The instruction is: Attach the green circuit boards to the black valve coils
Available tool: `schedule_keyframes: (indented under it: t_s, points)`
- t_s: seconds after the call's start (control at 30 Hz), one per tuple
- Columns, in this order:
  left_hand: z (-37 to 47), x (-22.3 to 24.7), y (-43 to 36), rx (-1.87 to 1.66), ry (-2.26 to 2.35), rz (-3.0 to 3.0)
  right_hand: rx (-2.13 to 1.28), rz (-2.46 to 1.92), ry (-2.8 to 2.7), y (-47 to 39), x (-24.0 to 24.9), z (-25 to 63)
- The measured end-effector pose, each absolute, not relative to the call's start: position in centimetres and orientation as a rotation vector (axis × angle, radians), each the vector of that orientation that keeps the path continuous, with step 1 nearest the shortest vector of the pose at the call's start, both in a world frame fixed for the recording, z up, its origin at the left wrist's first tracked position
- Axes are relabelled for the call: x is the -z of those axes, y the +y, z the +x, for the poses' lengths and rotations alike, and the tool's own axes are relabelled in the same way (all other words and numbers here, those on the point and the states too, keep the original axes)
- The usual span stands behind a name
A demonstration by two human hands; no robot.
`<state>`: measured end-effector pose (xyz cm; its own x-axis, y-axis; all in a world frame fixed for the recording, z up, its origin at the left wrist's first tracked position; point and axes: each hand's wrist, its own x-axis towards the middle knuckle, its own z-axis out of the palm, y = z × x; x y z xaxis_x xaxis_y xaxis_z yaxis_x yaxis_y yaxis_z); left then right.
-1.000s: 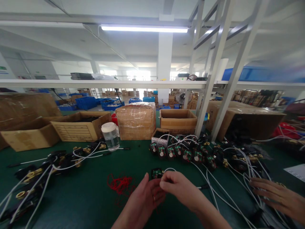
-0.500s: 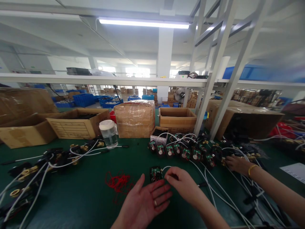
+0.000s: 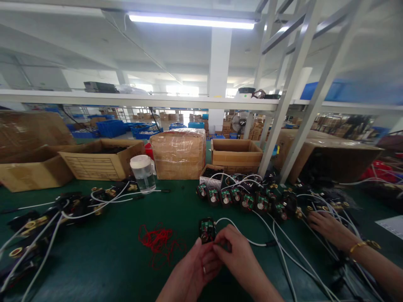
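A small black housing with a green circuit board [image 3: 207, 229] lies on the green table in front of me, a white cable [image 3: 239, 228] running from its right side. My left hand [image 3: 197, 270] is just below it, palm turned up, fingers curled and thumb tip at the housing's lower edge. My right hand [image 3: 234, 256] meets the left fingertips, its thumb and fingers pinched together; whatever lies between the fingertips of both hands is too small to make out. A loose tangle of thin red wires [image 3: 159, 239] is left of my hands.
Several similar board units [image 3: 226, 198] stand in a row behind. Brass-fitted parts with white cables [image 3: 34, 224] lie at left. A lidded plastic jar [image 3: 143, 174] and cardboard boxes [image 3: 178, 155] line the back. Another person's hand [image 3: 329, 226] reaches among parts at right.
My left hand has gone from flat and spread to curled, its thumb now at the housing. My right hand has moved slightly down against it. The other person's hand has shifted right.
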<state>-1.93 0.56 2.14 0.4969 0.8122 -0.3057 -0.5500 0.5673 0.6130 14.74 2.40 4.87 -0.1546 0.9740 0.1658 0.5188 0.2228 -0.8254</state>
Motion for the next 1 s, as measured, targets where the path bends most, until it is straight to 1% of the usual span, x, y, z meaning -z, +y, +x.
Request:
schedule_keyframes:
  t_s: [0.17, 0.33, 0.53, 0.67, 1.0]
  points:
    - [-1.9, 0.3, -0.3, -0.899, 0.690, 0.542, -0.774, -1.331, -1.833, 1.1, -4.1, 14.6]
    - [-2.9, -0.2, -1.9, -0.912, 0.765, 0.740, -0.790, -1.338, -1.847, 0.4, -3.1, 14.9]
    - [-3.4, -1.9, -1.0, -0.985, 1.266, 1.369, -0.772, -1.409, -1.797, 1.6, -3.3, 15.1]
    - [-3.3, -3.0, 0.1, -0.945, 1.500, 1.594, -0.768, -1.401, -1.787, 2.7, -3.5, 15.0]
    - [-3.1, -4.1, 2.2, -0.943, 1.479, 1.665, -0.786, -1.382, -1.793, 4.1, -4.5, 14.3]
